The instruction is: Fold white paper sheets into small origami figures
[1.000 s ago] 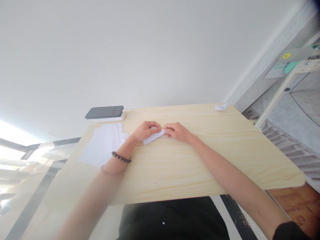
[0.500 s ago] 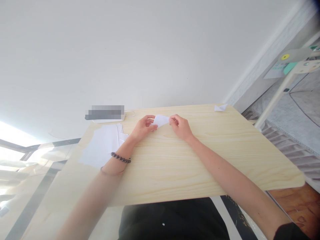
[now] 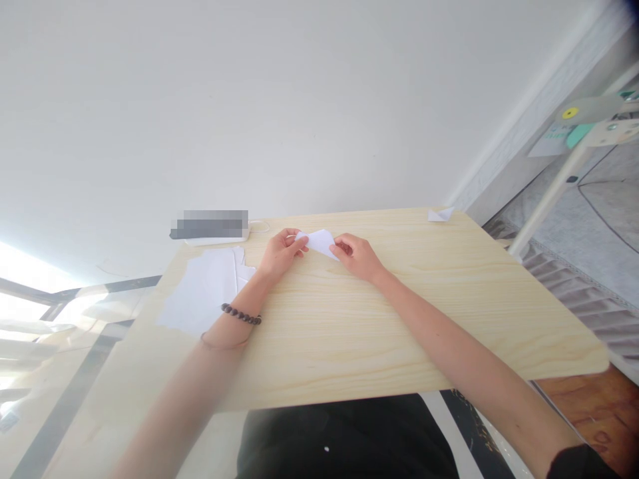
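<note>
A small folded piece of white paper (image 3: pixel 320 242) is held between my two hands over the far middle of the wooden table (image 3: pixel 339 332). My left hand (image 3: pixel 285 253) pinches its left end, thumb on top. At the paper's right end, my right hand (image 3: pixel 358 255) grips it between thumb and curled fingers. Left of my left forearm lie several torn sheets of white paper (image 3: pixel 204 286), partly overlapping. Whether the held paper touches the tabletop I cannot tell.
Another folded white paper (image 3: pixel 440 215) sits at the table's far right corner. A blurred-out object (image 3: pixel 212 226) with a white cable stands at the far left. Behind the table rises a white wall (image 3: pixel 319 120). To the right is a pale metal frame (image 3: pixel 554 189).
The folded paper has turned between my hands, its right end now lower. My left hand has shifted slightly left, and my right fingers have taken a new grip.
</note>
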Demonstrator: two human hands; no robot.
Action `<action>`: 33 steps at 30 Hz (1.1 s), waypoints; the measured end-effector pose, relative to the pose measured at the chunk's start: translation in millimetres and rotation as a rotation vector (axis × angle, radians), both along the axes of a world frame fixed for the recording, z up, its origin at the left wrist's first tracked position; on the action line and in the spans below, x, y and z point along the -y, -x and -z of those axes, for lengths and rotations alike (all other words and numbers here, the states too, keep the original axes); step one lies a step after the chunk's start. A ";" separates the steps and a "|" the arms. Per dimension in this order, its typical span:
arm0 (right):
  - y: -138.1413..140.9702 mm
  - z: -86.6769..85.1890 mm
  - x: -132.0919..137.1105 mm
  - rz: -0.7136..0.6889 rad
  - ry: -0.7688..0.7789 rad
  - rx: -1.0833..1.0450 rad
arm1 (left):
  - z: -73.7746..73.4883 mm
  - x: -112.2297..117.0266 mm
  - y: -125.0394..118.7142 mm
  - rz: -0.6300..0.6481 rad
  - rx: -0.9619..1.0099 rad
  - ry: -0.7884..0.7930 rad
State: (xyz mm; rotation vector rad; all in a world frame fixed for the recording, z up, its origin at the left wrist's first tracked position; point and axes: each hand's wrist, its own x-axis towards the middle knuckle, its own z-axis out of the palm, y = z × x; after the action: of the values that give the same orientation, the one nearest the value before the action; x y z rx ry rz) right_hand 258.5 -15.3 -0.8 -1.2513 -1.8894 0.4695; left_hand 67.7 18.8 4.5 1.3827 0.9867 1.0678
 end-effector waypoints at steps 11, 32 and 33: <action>-2.3 -1.0 2.5 0.057 0.033 -0.091 | -2.4 2.0 0.3 0.058 -0.008 -0.005; -0.4 -4.4 5.8 -0.034 0.185 -0.298 | -6.9 9.1 -1.4 0.177 -0.092 -0.062; -0.6 -3.1 5.2 -0.037 0.172 -0.285 | -6.4 8.9 -1.3 0.183 -0.100 -0.072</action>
State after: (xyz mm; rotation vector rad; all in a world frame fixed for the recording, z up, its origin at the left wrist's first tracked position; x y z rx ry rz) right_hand 259.1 -20.6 2.3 -1.1892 -1.6601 0.8007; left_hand 69.0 9.9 10.9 1.5660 0.8813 0.9121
